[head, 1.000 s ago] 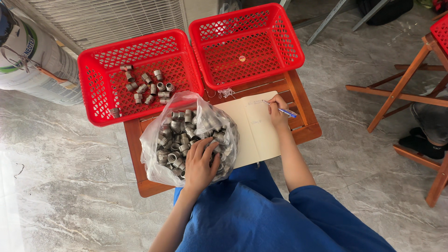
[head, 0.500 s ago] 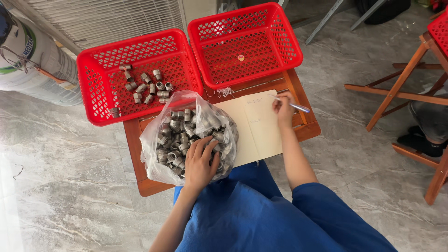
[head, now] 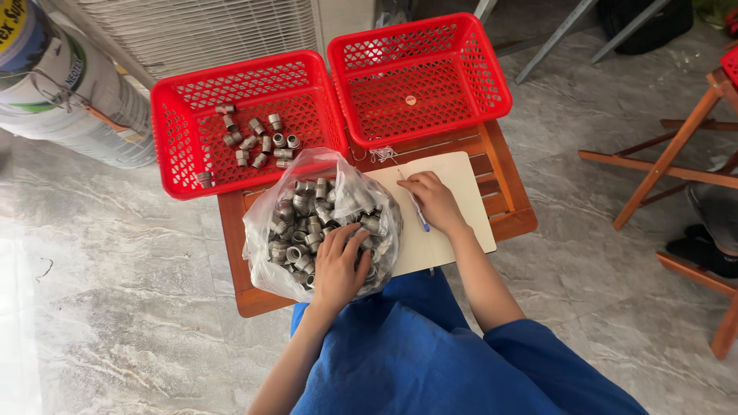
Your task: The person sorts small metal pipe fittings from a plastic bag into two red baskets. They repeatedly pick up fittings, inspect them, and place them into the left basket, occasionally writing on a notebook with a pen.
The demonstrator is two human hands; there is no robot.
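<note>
Two red plastic baskets sit side by side at the far edge of my small wooden table (head: 515, 219), and I take that table as my landmark. My blue trousers (head: 430, 361) fill the space just below its near edge. One basket (head: 173, 146) hangs over the far left corner and holds a loose scatter of grey metal fittings (head: 257, 142). Its twin (head: 492, 84) stands over the far right corner with only a small round sticker on its floor. On the table's left half lies a clear plastic bag (head: 261, 230), open at the top and heaped with more of those short grey threaded fittings (head: 307, 223). On the right half lies an open notebook (head: 469, 192), its blank page touching the bag. My left hand (head: 338, 265) rests in the mouth of the bag, fingers spread and curled down over the fittings at the near side. My right hand (head: 434, 201) lies on the notebook page, fingers pinching a blue pen (head: 419, 215) that slants toward the table's near edge.
</note>
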